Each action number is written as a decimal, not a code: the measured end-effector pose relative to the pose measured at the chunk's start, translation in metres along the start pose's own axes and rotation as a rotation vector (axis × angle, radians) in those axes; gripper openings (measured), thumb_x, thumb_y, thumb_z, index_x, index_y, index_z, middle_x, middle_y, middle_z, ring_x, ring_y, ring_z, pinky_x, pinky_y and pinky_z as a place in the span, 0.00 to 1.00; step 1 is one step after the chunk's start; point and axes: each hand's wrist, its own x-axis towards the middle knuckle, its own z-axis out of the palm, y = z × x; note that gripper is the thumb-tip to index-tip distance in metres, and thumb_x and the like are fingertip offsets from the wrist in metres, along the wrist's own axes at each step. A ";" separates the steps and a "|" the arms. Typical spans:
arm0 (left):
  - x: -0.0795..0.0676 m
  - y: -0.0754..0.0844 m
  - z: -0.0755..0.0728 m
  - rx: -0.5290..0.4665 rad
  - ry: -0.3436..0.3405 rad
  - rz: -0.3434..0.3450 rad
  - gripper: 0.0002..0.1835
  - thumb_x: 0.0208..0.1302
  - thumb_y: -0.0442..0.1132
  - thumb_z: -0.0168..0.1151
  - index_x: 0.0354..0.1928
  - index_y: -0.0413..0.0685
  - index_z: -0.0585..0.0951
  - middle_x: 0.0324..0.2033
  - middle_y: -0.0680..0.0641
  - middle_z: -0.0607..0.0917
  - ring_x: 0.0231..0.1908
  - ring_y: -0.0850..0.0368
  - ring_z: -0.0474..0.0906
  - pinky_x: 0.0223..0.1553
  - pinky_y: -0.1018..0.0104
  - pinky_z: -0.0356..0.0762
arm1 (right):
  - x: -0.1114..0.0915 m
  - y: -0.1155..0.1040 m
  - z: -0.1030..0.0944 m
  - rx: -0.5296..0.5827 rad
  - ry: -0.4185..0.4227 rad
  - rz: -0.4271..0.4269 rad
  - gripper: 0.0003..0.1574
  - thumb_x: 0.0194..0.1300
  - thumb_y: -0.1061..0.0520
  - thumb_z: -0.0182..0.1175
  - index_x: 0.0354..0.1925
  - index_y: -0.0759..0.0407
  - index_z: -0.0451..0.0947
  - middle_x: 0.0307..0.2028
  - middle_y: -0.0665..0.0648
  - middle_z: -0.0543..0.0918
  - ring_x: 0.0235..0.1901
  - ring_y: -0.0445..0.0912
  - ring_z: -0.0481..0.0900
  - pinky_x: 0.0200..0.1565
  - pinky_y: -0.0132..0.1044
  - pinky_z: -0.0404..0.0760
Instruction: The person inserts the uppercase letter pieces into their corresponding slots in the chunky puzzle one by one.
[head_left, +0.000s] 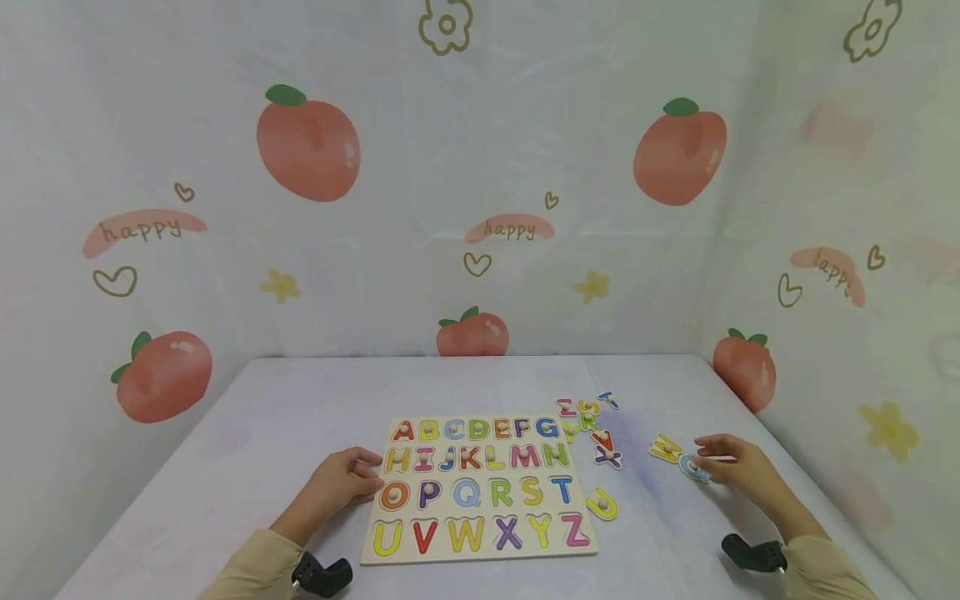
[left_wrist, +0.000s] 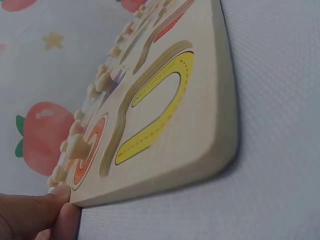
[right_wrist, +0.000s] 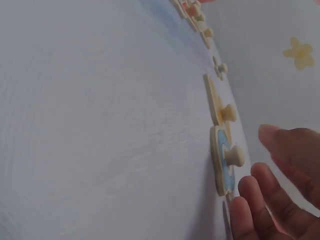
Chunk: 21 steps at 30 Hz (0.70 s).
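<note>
Left hand [head_left: 341,483] pinches left edge of pale wooden alphabet board [head_left: 486,492], we guess steadying; right hand [head_left: 738,467], fingers apart, beside round blue wooden letter [right_wrist: 221,159].

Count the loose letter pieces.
10 visible: Z, S, T, R, Y, V, X near the far-right corner of the board; U beside its right edge; W, Q by the right hand.

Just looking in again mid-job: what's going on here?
A person's left hand grips the left edge of a wooden alphabet board. The right hand is beside a round blue letter piece on the table, thumb and fingers apart around its knob. Letters A through P sit in the board with their knobs up; the slots from Q to Z have no pieces. A yellow W lies next to the blue piece, with more loose letters nearer the board.
</note>
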 end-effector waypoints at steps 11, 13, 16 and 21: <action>0.000 0.001 0.000 0.009 -0.006 -0.010 0.20 0.53 0.29 0.69 0.50 0.33 0.78 0.31 0.46 0.82 0.29 0.59 0.78 0.31 0.67 0.81 | 0.007 0.009 -0.001 -0.055 -0.064 0.060 0.30 0.59 0.51 0.68 0.49 0.74 0.76 0.36 0.56 0.84 0.35 0.41 0.74 0.33 0.33 0.73; 0.001 0.001 0.000 0.014 -0.003 -0.009 0.20 0.53 0.29 0.69 0.50 0.33 0.78 0.30 0.46 0.82 0.29 0.58 0.77 0.30 0.67 0.81 | 0.008 0.009 -0.001 -0.060 -0.075 0.060 0.28 0.59 0.52 0.68 0.47 0.74 0.77 0.34 0.54 0.83 0.34 0.42 0.73 0.32 0.33 0.72; 0.002 -0.001 0.000 0.027 0.002 -0.007 0.20 0.53 0.30 0.69 0.49 0.34 0.78 0.30 0.47 0.82 0.28 0.59 0.77 0.30 0.68 0.80 | 0.008 0.008 0.000 -0.069 -0.073 0.081 0.26 0.58 0.52 0.69 0.45 0.72 0.78 0.32 0.51 0.82 0.32 0.42 0.71 0.31 0.32 0.71; 0.003 -0.002 0.002 0.052 0.016 -0.016 0.20 0.53 0.31 0.69 0.49 0.34 0.78 0.29 0.47 0.81 0.27 0.59 0.76 0.29 0.68 0.78 | 0.007 0.003 0.001 -0.090 -0.058 0.088 0.25 0.58 0.50 0.68 0.42 0.71 0.80 0.31 0.51 0.82 0.31 0.43 0.71 0.30 0.33 0.71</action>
